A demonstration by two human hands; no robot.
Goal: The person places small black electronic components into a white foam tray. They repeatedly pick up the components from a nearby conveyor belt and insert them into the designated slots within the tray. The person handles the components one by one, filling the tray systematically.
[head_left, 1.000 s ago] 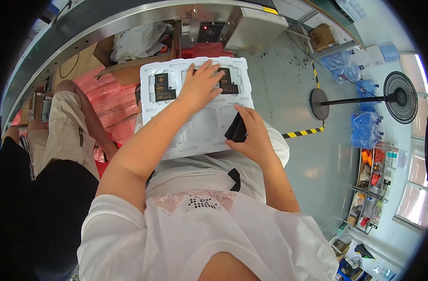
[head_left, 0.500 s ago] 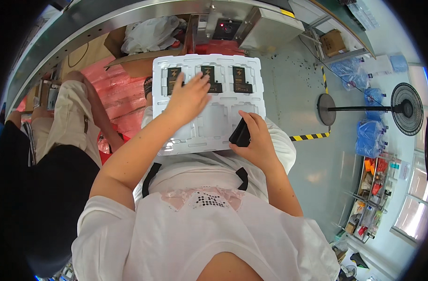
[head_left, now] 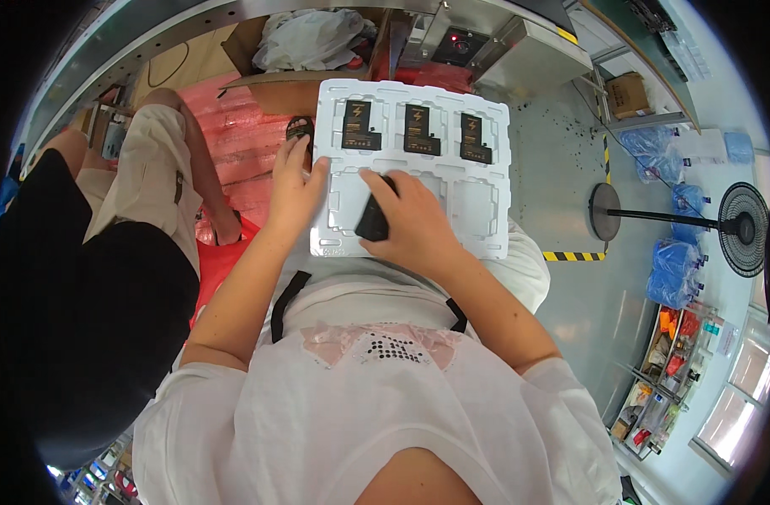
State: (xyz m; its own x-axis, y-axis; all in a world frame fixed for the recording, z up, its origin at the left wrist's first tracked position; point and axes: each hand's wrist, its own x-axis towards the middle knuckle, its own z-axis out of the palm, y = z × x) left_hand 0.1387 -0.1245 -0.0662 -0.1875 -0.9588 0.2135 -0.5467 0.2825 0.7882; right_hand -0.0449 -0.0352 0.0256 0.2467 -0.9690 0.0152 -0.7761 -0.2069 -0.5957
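Observation:
A white moulded plastic tray [head_left: 500,185] rests on my lap, its pockets in two rows. In the far row lie three flat black phone batteries with gold print: the left one [head_left: 362,124], the middle one [head_left: 423,130] and the right one [head_left: 476,139]. My right hand [head_left: 414,220] is closed around a small stack of similar black batteries [head_left: 374,217], tilted above the near row. At the tray's left edge is my left hand [head_left: 295,189], empty, its thumb by the rim and its fingers apart.
To the left sits another person in black and beige clothes [head_left: 136,181], close to my left arm. Pink wrap [head_left: 221,126] and an open carton with plastic bags [head_left: 309,42] lie ahead. A metal box [head_left: 532,63] and a standing fan [head_left: 743,227] are at the right.
My left hand has left the batteries in the far row and moved down-left to the tray's edge. My right hand has carried its stack leftward over the near row. The view has shifted.

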